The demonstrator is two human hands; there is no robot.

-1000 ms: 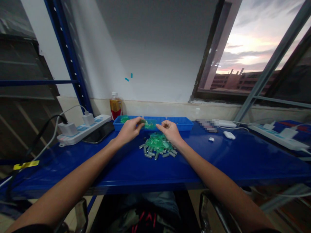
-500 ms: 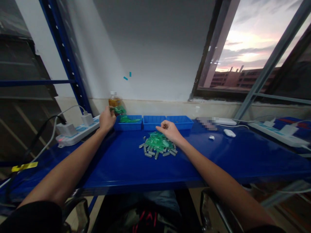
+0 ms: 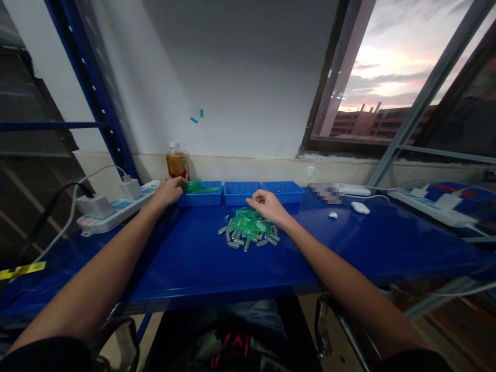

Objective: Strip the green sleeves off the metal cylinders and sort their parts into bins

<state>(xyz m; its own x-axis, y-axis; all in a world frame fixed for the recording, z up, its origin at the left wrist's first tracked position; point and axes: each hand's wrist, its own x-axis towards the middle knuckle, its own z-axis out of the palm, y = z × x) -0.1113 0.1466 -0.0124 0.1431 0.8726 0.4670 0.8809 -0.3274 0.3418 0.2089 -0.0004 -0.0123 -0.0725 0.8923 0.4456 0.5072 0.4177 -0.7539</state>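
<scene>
My left hand [image 3: 169, 191] is at the near-left end of the left blue bin [image 3: 201, 200], its fingertips closed on the edge of some thin green plastic film [image 3: 194, 184]. More green film lies in that bin. Just behind the far edge of the pile, my right hand [image 3: 265, 203] hovers with fingers curled and thumb against the index finger; whatever is between them, if anything, is too small to make out. The pile has crumpled green film pieces [image 3: 248, 222] on top and several small silver metal cylinders [image 3: 247, 245] around and beneath them.
A middle blue bin [image 3: 242, 200] and a right blue bin [image 3: 284, 198] stand in the same row. Behind the left bin is a bottle of amber drink [image 3: 176, 164]. Power strips [image 3: 112, 219] sit at both sides. A white earphone case [image 3: 360, 207] lies at right on the blue table [image 3: 186, 268].
My left hand has lowered the green film from above the left bin down into it. My right hand stays curled over the pile. The view has shifted slightly.
</scene>
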